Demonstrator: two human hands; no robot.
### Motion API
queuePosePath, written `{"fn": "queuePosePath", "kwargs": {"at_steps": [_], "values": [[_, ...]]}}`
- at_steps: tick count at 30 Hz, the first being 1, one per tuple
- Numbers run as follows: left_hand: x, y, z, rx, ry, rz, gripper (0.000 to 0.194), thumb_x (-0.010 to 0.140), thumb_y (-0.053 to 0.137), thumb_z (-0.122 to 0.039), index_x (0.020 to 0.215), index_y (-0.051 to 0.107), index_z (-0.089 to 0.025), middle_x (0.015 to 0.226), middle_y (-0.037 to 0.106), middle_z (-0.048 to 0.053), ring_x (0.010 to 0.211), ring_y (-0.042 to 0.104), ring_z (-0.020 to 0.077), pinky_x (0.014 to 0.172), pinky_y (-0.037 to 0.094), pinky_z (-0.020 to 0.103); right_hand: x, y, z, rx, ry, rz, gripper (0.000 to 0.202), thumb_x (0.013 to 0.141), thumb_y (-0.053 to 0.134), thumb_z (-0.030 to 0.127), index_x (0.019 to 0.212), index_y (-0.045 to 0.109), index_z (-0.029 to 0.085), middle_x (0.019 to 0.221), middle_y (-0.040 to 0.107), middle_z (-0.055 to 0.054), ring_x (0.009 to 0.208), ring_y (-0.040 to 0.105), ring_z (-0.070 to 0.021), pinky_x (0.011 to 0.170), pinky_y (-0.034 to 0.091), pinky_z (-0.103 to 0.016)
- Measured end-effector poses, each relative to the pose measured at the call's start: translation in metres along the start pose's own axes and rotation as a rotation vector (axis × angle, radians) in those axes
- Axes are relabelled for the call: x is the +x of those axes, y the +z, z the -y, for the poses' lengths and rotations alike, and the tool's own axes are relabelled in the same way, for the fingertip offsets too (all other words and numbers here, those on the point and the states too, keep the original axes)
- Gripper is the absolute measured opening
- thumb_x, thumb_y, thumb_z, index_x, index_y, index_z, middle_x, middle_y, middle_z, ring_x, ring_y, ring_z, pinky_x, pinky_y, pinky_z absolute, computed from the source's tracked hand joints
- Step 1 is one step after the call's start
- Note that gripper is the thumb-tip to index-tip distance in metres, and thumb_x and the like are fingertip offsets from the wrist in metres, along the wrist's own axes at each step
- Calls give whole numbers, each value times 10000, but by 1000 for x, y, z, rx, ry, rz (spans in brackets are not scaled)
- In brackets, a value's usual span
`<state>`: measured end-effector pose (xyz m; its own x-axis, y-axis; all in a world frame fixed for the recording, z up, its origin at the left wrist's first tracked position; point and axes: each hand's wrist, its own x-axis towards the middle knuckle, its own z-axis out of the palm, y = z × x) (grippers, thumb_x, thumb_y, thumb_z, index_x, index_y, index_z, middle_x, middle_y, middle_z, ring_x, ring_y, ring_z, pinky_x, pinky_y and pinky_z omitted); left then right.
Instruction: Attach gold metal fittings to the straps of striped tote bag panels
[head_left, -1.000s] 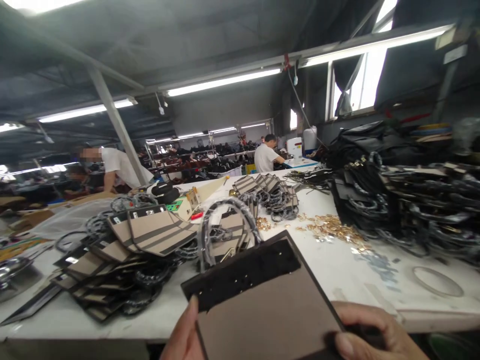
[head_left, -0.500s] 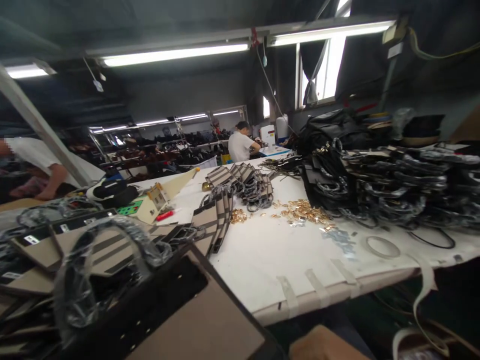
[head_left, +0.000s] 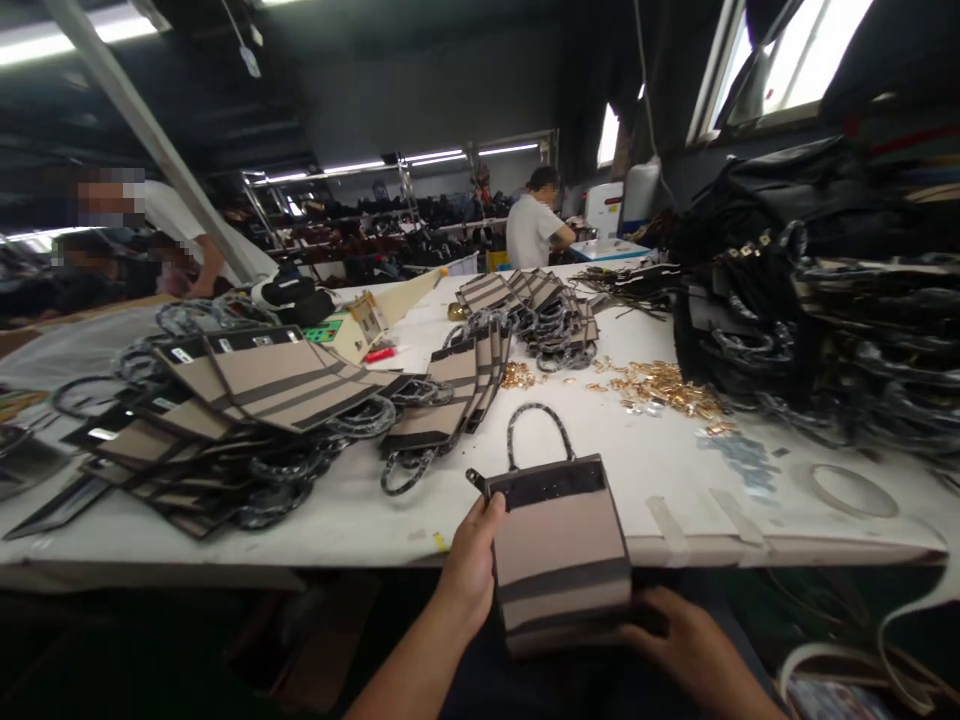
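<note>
A beige bag with dark stripes [head_left: 559, 540] hangs upright over the table's front edge, its wrapped handle standing up above it. My left hand [head_left: 471, 565] grips the bag's left side, thumb on the front face near the dark top band. At the bag's lower right corner is my right hand [head_left: 679, 635], blurred, its thumb and fingers apart around the dark edge; whether it touches the bag cannot be made out. Behind the bag, gold metal pieces [head_left: 664, 388] lie scattered on the white table [head_left: 600, 440].
Striped bag pieces [head_left: 285, 375] are heaped at the left, with more stacks [head_left: 457, 390] mid-table. Black wrapped bags [head_left: 870, 350] fill the right side. A tape ring [head_left: 853, 490] lies near the front edge. Two people in white shirts work farther back.
The view has shifted. The bag, earlier large at the lower left, now stands centred and farther off. My left hand has come into view on it, and my right hand shows more fully beside it.
</note>
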<state>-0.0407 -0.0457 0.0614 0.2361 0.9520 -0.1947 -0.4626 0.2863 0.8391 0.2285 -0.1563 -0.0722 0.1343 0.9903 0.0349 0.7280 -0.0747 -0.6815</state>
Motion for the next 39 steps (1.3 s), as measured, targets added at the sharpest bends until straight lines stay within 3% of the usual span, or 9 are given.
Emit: {"fn": "queuePosePath", "kwargs": {"at_steps": [4, 7, 12, 15, 20, 26, 30, 35, 39], "values": [[12, -11, 17, 13, -89, -24, 576, 888, 799, -552, 1289, 704, -150, 1238, 768, 157, 1122, 740, 328, 1021, 556, 464, 2, -30, 1, 135, 44, -130, 373, 815, 760, 633, 959, 842, 299, 1047, 832, -58, 1018, 784, -356, 940, 639, -445], [17, -11, 23, 41, -137, 8, 582, 854, 822, -572, 1222, 717, -133, 1133, 787, 146, 1018, 755, 302, 955, 561, 426, 16, -54, 39, 159, -120, -223, 306, 903, 738, 545, 1045, 817, 285, 1138, 793, -78, 1070, 757, -311, 982, 613, -419], [21, -7, 27, 196, -259, 98, 582, 793, 853, -596, 1117, 736, -127, 966, 783, 110, 840, 730, 243, 840, 539, 374, 61, -68, 103, 36, -279, -205, 382, 989, 645, 455, 1308, 732, 263, 1388, 677, -122, 1063, 738, -272, 906, 613, -390], [24, -8, 25, 381, -286, 189, 557, 816, 802, -612, 1087, 753, -128, 972, 781, 106, 864, 717, 243, 832, 524, 359, 82, -66, 104, -170, -218, -63, 432, 981, 627, 456, 1372, 702, 287, 1421, 681, -94, 1030, 750, -285, 865, 602, -401], [41, -5, 13, 763, -196, 253, 422, 848, 708, -548, 967, 782, -150, 854, 755, 50, 821, 671, 232, 731, 478, 310, 85, -60, 87, -339, -120, 219, 338, 1032, 546, 488, 1150, 805, 303, 1080, 829, -53, 1002, 770, -316, 844, 549, -393], [63, 2, 7, 902, -66, 220, 241, 825, 664, -377, 696, 680, -174, 644, 584, -22, 683, 519, 168, 662, 378, 283, 85, -63, 97, -417, -80, 276, 408, 1057, 459, 479, 924, 787, 278, 897, 817, -66, 842, 757, -285, 680, 432, -343], [69, -2, 14, 896, -39, 226, 208, 812, 613, -314, 844, 749, -160, 805, 704, 19, 793, 608, 205, 743, 433, 299, 94, -67, 106, -337, -84, 336, 374, 1026, 504, 462, 855, 775, 270, 813, 788, -48, 755, 718, -245, 655, 399, -326], [83, -7, 23, 880, -87, 230, 254, 783, 629, -266, 937, 784, -138, 875, 757, 58, 815, 669, 230, 771, 471, 320, 116, -67, 110, -274, -81, 362, 316, 982, 566, 461, 1046, 814, 277, 940, 811, -57, 831, 722, -258, 714, 446, -334], [90, -10, 17, 908, -154, 236, 328, 753, 691, -285, 1005, 786, -97, 834, 751, 73, 770, 671, 235, 745, 477, 332, 136, -72, 111, 16, -16, 552, 346, 966, 578, 475, 947, 810, 219, 821, 762, -38, 716, 665, -201, 621, 458, -279]]}}
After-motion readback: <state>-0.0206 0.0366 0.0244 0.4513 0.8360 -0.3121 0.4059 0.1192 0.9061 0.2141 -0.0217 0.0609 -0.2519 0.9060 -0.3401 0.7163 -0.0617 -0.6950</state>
